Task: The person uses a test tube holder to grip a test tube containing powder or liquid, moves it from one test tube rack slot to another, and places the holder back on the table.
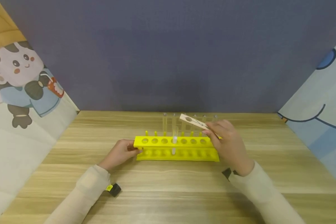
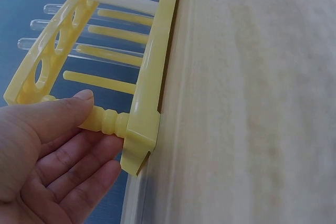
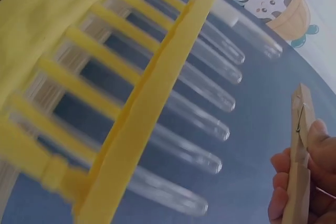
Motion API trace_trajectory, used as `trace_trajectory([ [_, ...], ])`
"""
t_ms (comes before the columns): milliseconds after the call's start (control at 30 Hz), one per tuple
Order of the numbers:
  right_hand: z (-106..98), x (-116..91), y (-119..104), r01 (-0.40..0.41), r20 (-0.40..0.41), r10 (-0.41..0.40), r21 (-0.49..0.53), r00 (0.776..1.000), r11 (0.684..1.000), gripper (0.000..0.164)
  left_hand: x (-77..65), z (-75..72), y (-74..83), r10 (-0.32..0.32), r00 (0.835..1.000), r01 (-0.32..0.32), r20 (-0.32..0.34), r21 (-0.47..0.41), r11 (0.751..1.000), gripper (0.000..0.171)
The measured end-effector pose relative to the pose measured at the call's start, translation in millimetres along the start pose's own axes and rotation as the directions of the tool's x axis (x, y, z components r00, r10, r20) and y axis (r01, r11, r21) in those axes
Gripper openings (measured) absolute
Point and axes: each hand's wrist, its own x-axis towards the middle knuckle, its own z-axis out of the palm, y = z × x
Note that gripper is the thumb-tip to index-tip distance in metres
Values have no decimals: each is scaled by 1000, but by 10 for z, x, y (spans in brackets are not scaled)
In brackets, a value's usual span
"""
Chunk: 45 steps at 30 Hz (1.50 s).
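Observation:
A yellow test tube rack (image 1: pixel 179 158) stands on the table. My left hand (image 1: pixel 120 154) holds its left end; in the left wrist view the thumb and fingers pinch the end post (image 2: pixel 107 121). One test tube with white contents (image 1: pixel 174 140) sits upright in a middle hole. Several clear test tubes (image 1: pixel 164 123) are upside down on the rack's rear pegs. Above the rack's right end, my right hand (image 1: pixel 230 144) grips a wooden test tube holder (image 1: pixel 194 122). In the right wrist view, the tip of the holder (image 3: pixel 300 145) is apart from the tubes.
The wood-grain table (image 1: pixel 168 193) extends in front of the rack and to both sides. A dark blue-grey panel (image 1: pixel 179 56) rises behind the table. Cartoon-printed sheets flank it on the left (image 1: pixel 22 140) and right (image 1: pixel 319 109).

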Motion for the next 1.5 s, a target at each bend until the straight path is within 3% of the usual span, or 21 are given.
trace_trajectory([
  [500,-334,-157,658,-46,-8,45,-53,999,998,60,133,37,81,-32,999,31,-34,-12,999,22],
  [700,-403,-295,795,-57,32,60,-81,998,995,60,143,34,72,-13,999,13,-40,5,1000,20],
  [867,-451,-422,881,-78,56,85,-112,995,991,48,149,47,50,-7,999,7,-35,5,1000,20],
  [1000,-471,-512,940,-105,60,115,-143,992,984,63,154,46,44,-12,999,12,-38,4,1000,21],
  [1100,-488,-566,969,-152,60,162,-148,985,977,57,159,45,50,-16,999,16,-39,6,1000,21],
  [1233,-499,-616,993,-223,109,243,-168,964,960,23,158,42,48,-17,999,17,-38,5,1000,21],
  [1500,-473,-675,1109,-312,317,373,-229,872,922,17,147,38,67,-32,999,32,-41,-2,999,21],
])
